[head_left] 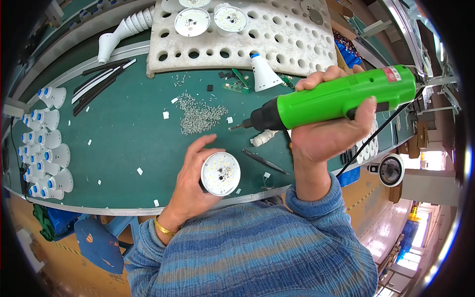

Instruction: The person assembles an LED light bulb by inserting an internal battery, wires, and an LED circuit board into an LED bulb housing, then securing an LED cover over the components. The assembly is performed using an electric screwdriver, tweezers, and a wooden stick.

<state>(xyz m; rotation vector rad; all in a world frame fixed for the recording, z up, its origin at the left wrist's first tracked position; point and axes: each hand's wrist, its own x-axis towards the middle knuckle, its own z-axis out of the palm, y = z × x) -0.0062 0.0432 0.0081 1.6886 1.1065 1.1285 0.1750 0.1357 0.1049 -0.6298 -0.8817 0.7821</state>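
Note:
Wrapped in my right hand (319, 136) is a green electric screwdriver (336, 96), its black nose and thin bit pointing left over the bench. My left hand (188, 180) grips an LED bulb body (220, 174) near the bench's front edge, with its round white LED board facing up. The bit's tip is above and apart from that board. Beyond the left fingertips lies a heap of small screws (198, 114). Dark tweezers (264, 161) and a whitish wrapped piece (264, 138) rest below the screwdriver.
A white foam board (237, 39) full of holes holds bulb bodies with LED boards (192, 22). White bulb housings (49, 141) stand in rows at left. A single housing (265, 74), circuit boards (236, 88) and dark strips (101, 84) lie across the bench. A cord trails right.

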